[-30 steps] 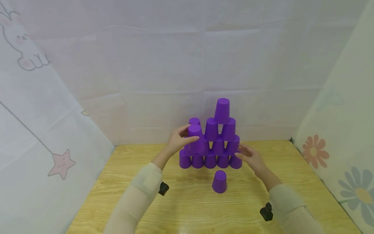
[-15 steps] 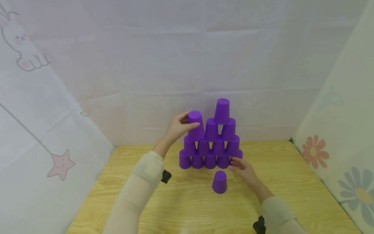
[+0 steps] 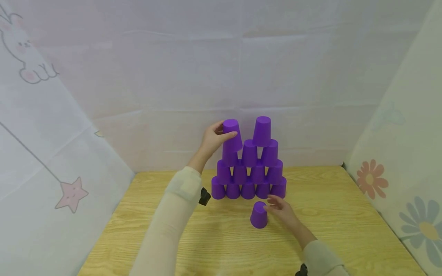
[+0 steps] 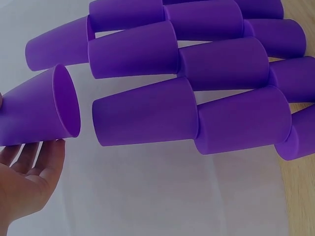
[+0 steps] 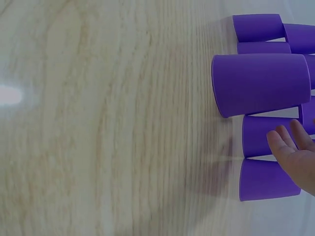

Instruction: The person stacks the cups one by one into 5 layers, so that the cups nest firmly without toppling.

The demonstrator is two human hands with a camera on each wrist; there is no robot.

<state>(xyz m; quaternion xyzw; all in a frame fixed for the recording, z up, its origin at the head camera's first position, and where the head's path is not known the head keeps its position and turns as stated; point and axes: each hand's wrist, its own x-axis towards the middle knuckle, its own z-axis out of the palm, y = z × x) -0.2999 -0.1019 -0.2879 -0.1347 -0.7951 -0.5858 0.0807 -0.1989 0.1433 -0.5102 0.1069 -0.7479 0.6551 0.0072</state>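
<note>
My left hand (image 3: 212, 140) grips an upside-down purple cup (image 3: 232, 134) between thumb and fingers, up at the left of a cup pyramid. In the left wrist view the held cup (image 4: 39, 108) shows its open rim, apart from the third-row cup (image 4: 145, 112) just below it. At the same height on the right, one cup (image 3: 262, 131) tops two third-row cups. My right hand (image 3: 283, 211), fingers loosely spread, is beside a single upside-down cup (image 3: 259, 215) standing on the table in front of the pyramid. In the right wrist view the fingers (image 5: 281, 143) hold nothing.
The pyramid's bottom row (image 3: 248, 191) of several purple cups stands on the wooden table (image 3: 165, 230), with narrower rows above. Close behind hangs a pale cloth backdrop (image 3: 172, 76). Patterned cloth sides (image 3: 397, 145) border the table left and right.
My left hand has raised its cup from in front of the pyramid to above the left third-row cup. My right hand has moved from the pyramid's right side forward to the single cup.
</note>
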